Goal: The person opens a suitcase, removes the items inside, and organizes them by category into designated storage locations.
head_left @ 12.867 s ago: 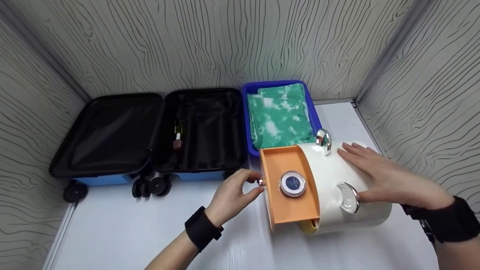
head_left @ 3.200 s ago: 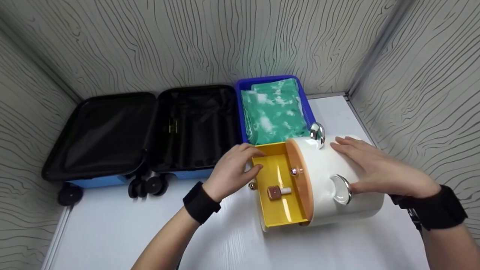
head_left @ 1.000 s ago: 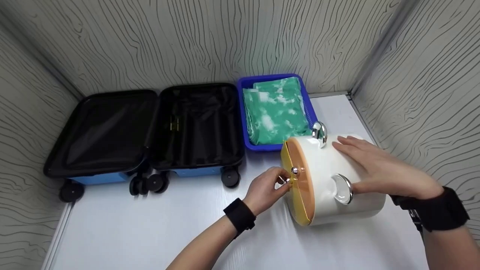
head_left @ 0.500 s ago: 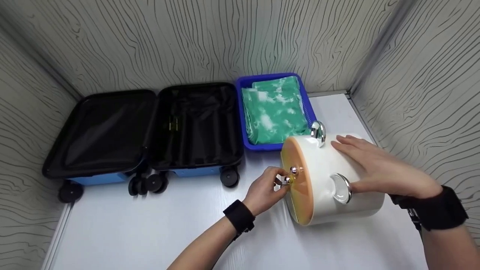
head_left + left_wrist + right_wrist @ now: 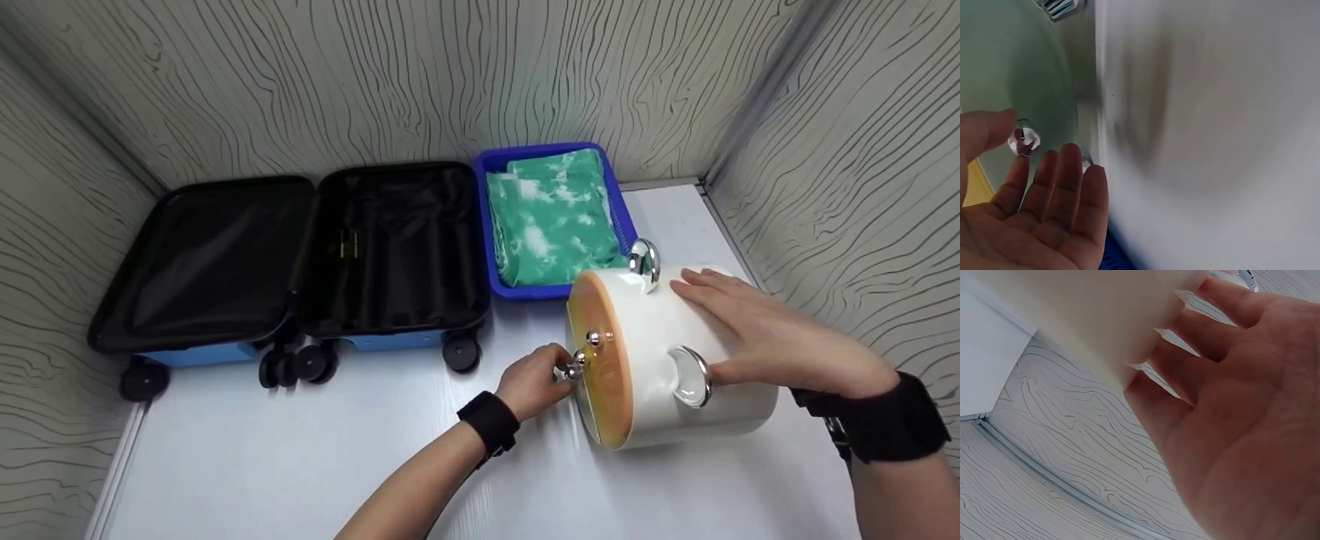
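A white, rounded drawer box point(image 5: 667, 330) with chrome-trimmed ear shapes stands on the table, its drawers pushed in. Its orange point(image 5: 616, 352) and yellow fronts face left, and a pale greenish drawer front point(image 5: 1033, 62) shows in the left wrist view. My left hand point(image 5: 534, 381) has its thumb and index finger on either side of the lowest shiny drawer knob point(image 5: 1024, 142); the other fingers extend beside it. My right hand point(image 5: 780, 337) rests spread on top of the box, thumb by the front chrome-rimmed ear point(image 5: 694, 376).
An opened blue suitcase point(image 5: 397, 342) with black lining lies at the left, wheels toward me. Behind the drawer box stands a blue basket point(image 5: 499, 289) holding folded green-and-white cloth point(image 5: 555, 217). Patterned walls point(image 5: 390, 75) enclose the white table point(image 5: 315, 457).
The orange drawer, earlier out with a round case inside, and the yellow drawer, out with a small brown bottle, are now in. My left hand has shifted from the yellow drawer's knob to the lowest one.
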{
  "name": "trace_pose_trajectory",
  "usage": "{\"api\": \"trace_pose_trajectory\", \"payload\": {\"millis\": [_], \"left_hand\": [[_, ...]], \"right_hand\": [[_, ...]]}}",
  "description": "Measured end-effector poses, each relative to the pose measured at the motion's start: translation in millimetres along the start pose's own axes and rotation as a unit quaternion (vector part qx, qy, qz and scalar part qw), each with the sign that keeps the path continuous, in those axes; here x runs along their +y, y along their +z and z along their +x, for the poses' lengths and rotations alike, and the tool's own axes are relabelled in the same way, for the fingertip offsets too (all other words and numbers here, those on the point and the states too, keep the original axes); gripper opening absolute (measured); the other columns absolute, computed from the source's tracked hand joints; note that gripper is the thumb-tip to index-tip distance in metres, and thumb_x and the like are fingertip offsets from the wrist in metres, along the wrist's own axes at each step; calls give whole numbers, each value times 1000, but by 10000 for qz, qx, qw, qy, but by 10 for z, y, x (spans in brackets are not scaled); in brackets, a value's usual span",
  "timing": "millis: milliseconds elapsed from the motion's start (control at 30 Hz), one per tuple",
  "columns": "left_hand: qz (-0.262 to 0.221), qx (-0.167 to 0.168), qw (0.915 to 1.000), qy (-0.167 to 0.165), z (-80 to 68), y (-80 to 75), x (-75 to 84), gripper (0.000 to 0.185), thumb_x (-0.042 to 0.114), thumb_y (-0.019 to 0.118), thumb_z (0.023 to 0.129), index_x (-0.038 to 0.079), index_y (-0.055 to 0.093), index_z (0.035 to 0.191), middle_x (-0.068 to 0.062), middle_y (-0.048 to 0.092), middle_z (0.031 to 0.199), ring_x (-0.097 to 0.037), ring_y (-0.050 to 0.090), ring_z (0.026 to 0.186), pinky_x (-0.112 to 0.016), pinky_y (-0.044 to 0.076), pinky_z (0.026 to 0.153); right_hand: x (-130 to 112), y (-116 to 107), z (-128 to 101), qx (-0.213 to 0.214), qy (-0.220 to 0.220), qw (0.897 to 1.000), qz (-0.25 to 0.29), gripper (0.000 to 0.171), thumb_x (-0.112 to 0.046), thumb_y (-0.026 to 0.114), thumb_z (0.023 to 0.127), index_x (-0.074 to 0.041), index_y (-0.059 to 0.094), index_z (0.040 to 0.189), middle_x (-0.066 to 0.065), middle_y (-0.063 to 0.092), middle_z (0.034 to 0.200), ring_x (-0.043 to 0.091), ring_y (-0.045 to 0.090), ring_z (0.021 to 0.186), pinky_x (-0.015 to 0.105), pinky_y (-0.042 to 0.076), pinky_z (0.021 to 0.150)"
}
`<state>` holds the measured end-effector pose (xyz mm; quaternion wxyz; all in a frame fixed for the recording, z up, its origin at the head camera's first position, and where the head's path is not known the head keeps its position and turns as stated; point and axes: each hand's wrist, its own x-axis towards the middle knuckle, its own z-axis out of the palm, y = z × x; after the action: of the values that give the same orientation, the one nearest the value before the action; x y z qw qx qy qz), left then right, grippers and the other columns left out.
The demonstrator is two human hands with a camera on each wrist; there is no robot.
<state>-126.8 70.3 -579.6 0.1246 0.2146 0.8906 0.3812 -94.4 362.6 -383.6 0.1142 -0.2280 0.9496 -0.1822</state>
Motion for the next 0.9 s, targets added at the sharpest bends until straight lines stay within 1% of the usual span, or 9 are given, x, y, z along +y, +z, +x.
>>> {"api": "trace_pose_trajectory", "payload": {"millis": [167,267,433,567,700,800,900], "left_hand": [[80,12,10000,38,44,49,-11,15,19,76,90,17,68,102,10,68,95,-2,60,78,-21,48,68],[155,68,9998,123,56,54,-18,13,18,76,90,17,69,100,10,68,93,-2,61,81,-21,48,69],[207,93,9995,206,42,39,-43,13,19,76,90,16,68,100,8,69,93,-3,60,79,-21,48,68],[179,113,9996,179,6,8,-72,14,19,76,90,16,67,100,8,69,94,-3,59,77,-22,48,66],[167,128,9996,168,-47,-40,-112,14,21,76,90,17,67,99,8,69,94,-3,60,77,-22,48,66],[141,153,9996,187,-95,-87,-159,14,21,76,89,16,67,99,7,69,94,-3,61,78,-21,48,67],[70,208,9996,171,-153,-141,-224,15,19,75,87,16,67,99,7,69,93,-2,61,77,-21,48,66]], "right_hand": [[18,11,-21,48,-10,10000,35,107,-29,88,69,-14,34,161,16,30,164,42,22,151,69,24,113],[21,13,-23,32,28,10000,33,107,-30,88,69,-15,34,161,15,30,165,42,22,151,69,24,112],[25,10,-20,32,17,10000,9,107,-30,88,70,-15,34,161,14,29,165,41,22,151,68,25,113],[16,4,-14,40,-23,10000,7,107,-29,88,69,-16,34,161,14,29,165,40,22,151,68,25,113],[-5,1,-2,-2,108,9999,-6,107,-29,88,69,-14,35,160,14,30,165,40,22,151,67,25,113],[-12,2,1,-11,192,9998,-56,107,-29,89,68,-13,36,160,15,30,165,41,23,151,67,26,113],[-3,-2,-4,11,158,9998,-83,107,-29,89,68,-13,36,160,15,31,164,41,24,150,67,26,113]]}}
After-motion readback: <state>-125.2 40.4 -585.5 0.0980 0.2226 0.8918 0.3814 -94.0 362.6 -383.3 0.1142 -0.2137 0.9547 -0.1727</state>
